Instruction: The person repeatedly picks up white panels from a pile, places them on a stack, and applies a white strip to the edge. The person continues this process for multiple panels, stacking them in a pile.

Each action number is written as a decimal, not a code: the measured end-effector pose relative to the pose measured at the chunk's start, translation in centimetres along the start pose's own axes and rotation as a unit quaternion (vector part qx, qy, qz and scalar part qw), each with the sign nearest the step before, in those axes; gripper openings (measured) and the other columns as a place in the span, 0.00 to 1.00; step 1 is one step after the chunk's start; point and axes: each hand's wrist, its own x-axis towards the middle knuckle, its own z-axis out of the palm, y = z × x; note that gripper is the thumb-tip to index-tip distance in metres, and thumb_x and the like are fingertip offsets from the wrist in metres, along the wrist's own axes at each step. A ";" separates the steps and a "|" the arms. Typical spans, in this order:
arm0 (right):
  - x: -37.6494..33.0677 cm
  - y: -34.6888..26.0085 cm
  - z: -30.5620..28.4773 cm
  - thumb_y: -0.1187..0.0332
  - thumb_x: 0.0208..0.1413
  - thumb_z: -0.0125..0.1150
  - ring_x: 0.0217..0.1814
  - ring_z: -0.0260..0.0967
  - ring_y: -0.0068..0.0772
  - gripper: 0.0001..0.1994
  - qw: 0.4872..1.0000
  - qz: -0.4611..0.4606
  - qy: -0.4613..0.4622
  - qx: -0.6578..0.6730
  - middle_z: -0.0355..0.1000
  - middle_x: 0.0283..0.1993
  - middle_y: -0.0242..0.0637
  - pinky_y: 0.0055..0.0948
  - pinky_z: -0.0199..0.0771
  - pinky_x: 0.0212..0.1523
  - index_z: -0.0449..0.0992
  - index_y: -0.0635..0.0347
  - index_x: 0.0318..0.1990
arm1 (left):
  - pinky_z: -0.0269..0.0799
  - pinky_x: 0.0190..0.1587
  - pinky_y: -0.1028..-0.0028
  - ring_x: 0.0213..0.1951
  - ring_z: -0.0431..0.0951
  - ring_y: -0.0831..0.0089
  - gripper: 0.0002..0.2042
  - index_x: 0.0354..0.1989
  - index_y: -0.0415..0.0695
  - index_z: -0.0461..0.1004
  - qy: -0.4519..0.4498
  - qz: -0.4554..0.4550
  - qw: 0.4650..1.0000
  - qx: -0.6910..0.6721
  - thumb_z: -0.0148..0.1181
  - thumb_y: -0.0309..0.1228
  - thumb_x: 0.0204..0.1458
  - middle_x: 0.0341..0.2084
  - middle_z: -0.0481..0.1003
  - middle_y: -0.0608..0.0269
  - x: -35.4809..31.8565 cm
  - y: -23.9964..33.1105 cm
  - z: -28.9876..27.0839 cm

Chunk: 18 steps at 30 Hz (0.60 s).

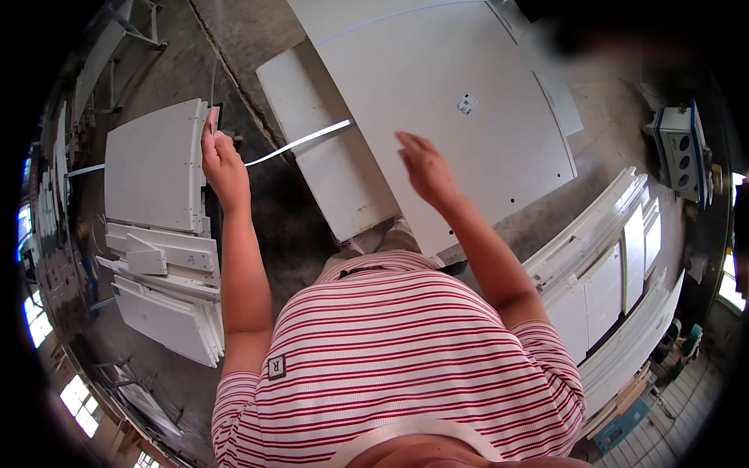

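Observation:
My left hand (pixel 221 162) reaches out to the left and grips the edge of a stack of white panels (pixel 152 168) beside a thin white edge strip (pixel 300 142). The strip runs from that hand toward the big white board (pixel 437 70) in front of me. My right hand (pixel 425 168) hovers flat over that board's lower part, fingers spread, holding nothing. The board has a small square label (pixel 466 104) and several small drilled holes near its right edge.
A second white board (pixel 316 136) lies under the big one. More white panels are stacked at the left (pixel 168 308) and at the right (pixel 616 273). A grey-blue box with round sockets (pixel 680 148) sits at the far right. The floor (pixel 273 226) is bare concrete.

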 end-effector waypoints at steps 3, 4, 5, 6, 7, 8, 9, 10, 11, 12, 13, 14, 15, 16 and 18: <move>-2.7 3.6 5.5 0.69 0.56 0.52 0.68 0.50 0.42 0.24 0.978 -0.026 -0.112 -0.172 0.55 0.65 0.39 0.41 0.53 0.64 0.61 0.61 0.60 | 0.43 0.21 0.83 0.19 0.46 0.89 0.19 0.61 0.42 0.62 -0.018 -0.138 0.980 -0.144 0.40 0.27 0.60 0.18 0.50 0.77 -0.8 2.9 0.2; -2.7 3.2 6.1 0.70 0.55 0.52 0.69 0.49 0.41 0.24 0.972 -0.039 -0.113 -0.200 0.55 0.65 0.38 0.41 0.52 0.65 0.61 0.60 0.60 | 0.43 0.21 0.83 0.19 0.46 0.88 0.20 0.61 0.41 0.61 -0.016 -0.174 0.969 -0.174 0.41 0.27 0.60 0.18 0.50 0.77 -1.2 2.9 -0.2; -2.6 2.4 6.4 0.70 0.54 0.52 0.69 0.48 0.40 0.25 0.965 -0.047 -0.115 -0.231 0.54 0.65 0.37 0.41 0.51 0.65 0.60 0.60 0.61 | 0.43 0.21 0.83 0.19 0.46 0.88 0.20 0.61 0.40 0.61 -0.014 -0.180 0.968 -0.176 0.40 0.27 0.60 0.18 0.50 0.77 -1.7 2.6 -0.3; -2.4 1.7 6.6 0.70 0.53 0.53 0.69 0.47 0.38 0.26 0.957 -0.056 -0.117 -0.260 0.54 0.64 0.35 0.41 0.50 0.65 0.60 0.59 0.61 | 0.43 0.21 0.83 0.19 0.46 0.88 0.20 0.60 0.39 0.61 -0.013 -0.187 0.966 -0.178 0.40 0.27 0.59 0.18 0.50 0.77 -2.0 2.4 -0.4; -1.7 1.3 6.8 0.70 0.52 0.53 0.66 0.50 0.35 0.27 0.953 -0.053 -0.112 -0.275 0.56 0.59 0.32 0.41 0.52 0.63 0.59 0.57 0.61 | 0.43 0.21 0.83 0.19 0.46 0.88 0.20 0.60 0.38 0.61 -0.013 -0.193 0.964 -0.180 0.39 0.28 0.59 0.18 0.50 0.77 -2.4 2.2 -0.4; -1.1 1.3 7.1 0.70 0.52 0.53 0.64 0.51 0.34 0.26 0.953 -0.049 -0.112 -0.276 0.57 0.57 0.32 0.41 0.53 0.61 0.59 0.57 0.61 | 0.43 0.21 0.83 0.19 0.46 0.88 0.20 0.60 0.37 0.61 -0.011 -0.201 0.963 -0.180 0.40 0.28 0.59 0.18 0.51 0.77 -2.7 2.1 -0.5; -0.5 1.4 7.5 0.69 0.52 0.53 0.62 0.53 0.34 0.26 0.953 -0.045 -0.112 -0.276 0.58 0.55 0.32 0.40 0.54 0.59 0.60 0.56 0.61 | 0.43 0.21 0.83 0.19 0.46 0.88 0.20 0.60 0.37 0.61 -0.009 -0.208 0.961 -0.179 0.40 0.28 0.59 0.18 0.51 0.77 -3.0 2.0 -0.5; 0.0 1.5 7.7 0.69 0.53 0.53 0.61 0.55 0.34 0.26 0.953 -0.042 -0.111 -0.279 0.59 0.53 0.32 0.40 0.55 0.58 0.60 0.56 0.61 | 0.42 0.21 0.83 0.19 0.46 0.88 0.20 0.60 0.36 0.60 -0.006 -0.215 0.960 -0.181 0.40 0.28 0.59 0.18 0.51 0.77 -3.3 1.8 -0.5; 0.4 1.6 7.9 0.69 0.53 0.52 0.59 0.56 0.33 0.25 0.953 -0.039 -0.110 -0.280 0.59 0.52 0.31 0.39 0.56 0.56 0.60 0.56 0.61 | 0.43 0.21 0.82 0.20 0.46 0.88 0.20 0.60 0.38 0.61 -0.010 -0.223 0.957 -0.185 0.40 0.28 0.60 0.18 0.51 0.77 -3.4 1.4 -0.6; 0.7 1.6 8.1 0.69 0.53 0.52 0.58 0.56 0.33 0.25 0.953 -0.036 -0.108 -0.282 0.59 0.51 0.31 0.39 0.56 0.55 0.61 0.55 0.61 | 0.44 0.21 0.82 0.20 0.47 0.88 0.19 0.60 0.40 0.61 -0.015 -0.232 0.954 -0.188 0.40 0.29 0.61 0.18 0.51 0.76 -3.5 0.9 -0.9; 0.8 1.6 8.3 0.68 0.53 0.52 0.56 0.57 0.33 0.25 0.952 -0.036 -0.108 -0.285 0.59 0.51 0.30 0.38 0.56 0.54 0.61 0.55 0.60 | 0.44 0.22 0.82 0.20 0.47 0.87 0.19 0.60 0.42 0.62 -0.017 -0.242 0.951 -0.191 0.40 0.29 0.61 0.18 0.51 0.76 -3.6 0.5 -1.1; 0.6 1.7 8.4 0.68 0.53 0.52 0.56 0.58 0.33 0.24 0.953 -0.037 -0.101 -0.285 0.60 0.50 0.30 0.39 0.56 0.54 0.61 0.55 0.60 | 0.44 0.22 0.82 0.20 0.46 0.87 0.19 0.60 0.41 0.62 -0.015 -0.241 0.952 -0.187 0.40 0.29 0.61 0.18 0.51 0.76 -3.8 0.4 -1.1; 0.2 1.8 8.3 0.68 0.54 0.52 0.55 0.58 0.33 0.24 0.953 -0.038 -0.094 -0.285 0.60 0.50 0.30 0.39 0.56 0.53 0.62 0.55 0.60 | 0.43 0.21 0.82 0.20 0.46 0.88 0.19 0.60 0.40 0.61 -0.013 -0.240 0.953 -0.182 0.40 0.29 0.60 0.18 0.51 0.76 -3.9 0.4 -1.0; -0.1 1.8 8.2 0.68 0.54 0.51 0.54 0.59 0.33 0.23 0.954 -0.040 -0.087 -0.285 0.60 0.50 0.30 0.39 0.56 0.53 0.62 0.54 0.60 | 0.42 0.21 0.83 0.19 0.46 0.88 0.20 0.60 0.38 0.61 -0.009 -0.239 0.954 -0.178 0.40 0.28 0.59 0.18 0.51 0.77 -4.0 0.4 -1.1; -0.6 2.0 8.2 0.68 0.54 0.51 0.53 0.59 0.32 0.23 0.953 -0.050 -0.078 -0.288 0.60 0.49 0.29 0.38 0.57 0.52 0.63 0.54 0.59 | 0.42 0.21 0.83 0.20 0.46 0.88 0.20 0.59 0.39 0.62 -0.009 -0.242 0.953 -0.179 0.40 0.28 0.59 0.19 0.51 0.76 -4.2 -0.2 -1.5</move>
